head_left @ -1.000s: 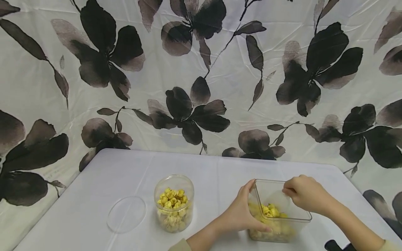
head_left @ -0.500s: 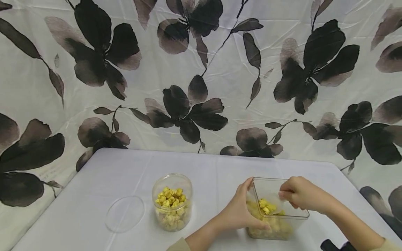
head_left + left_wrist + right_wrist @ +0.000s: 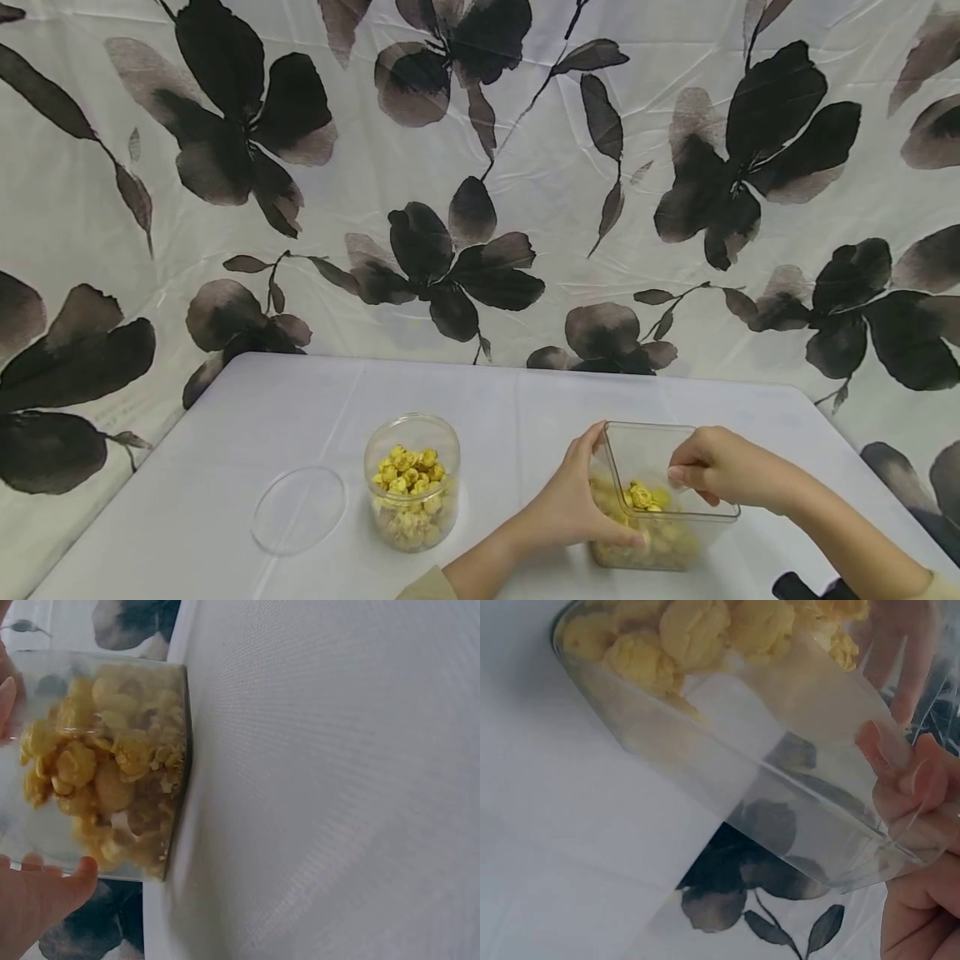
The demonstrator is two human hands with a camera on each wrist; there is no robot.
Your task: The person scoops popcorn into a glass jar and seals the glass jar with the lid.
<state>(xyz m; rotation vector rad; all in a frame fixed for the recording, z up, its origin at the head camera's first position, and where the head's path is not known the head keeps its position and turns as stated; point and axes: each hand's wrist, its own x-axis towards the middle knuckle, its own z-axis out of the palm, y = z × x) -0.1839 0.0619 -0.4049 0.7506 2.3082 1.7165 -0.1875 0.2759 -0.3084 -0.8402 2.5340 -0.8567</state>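
Note:
My left hand (image 3: 570,510) grips the left side of a clear square container (image 3: 720,517), thumb along its front and fingers at the back. Yellow popcorn (image 3: 643,497) lies in the container's lower part; the left wrist view shows the popcorn pieces (image 3: 112,780) through the wall. My right hand (image 3: 731,468) reaches in over the right side of the rim, fingers curled. In the right wrist view its fingers pinch a thin see-through scoop (image 3: 817,682), which widens toward the popcorn; its outline is hard to make out through the wall.
To the left stands a round clear jar (image 3: 414,517) holding yellow popcorn, with no lid on it. Beside it a clear round lid (image 3: 298,510) lies flat on the white table (image 3: 517,417). A floral cloth (image 3: 465,167) hangs behind the table.
My right hand has shifted slightly and dipped a little at the container while the popcorn inside has moved about. My left hand keeps its grip. The jar and lid stay put.

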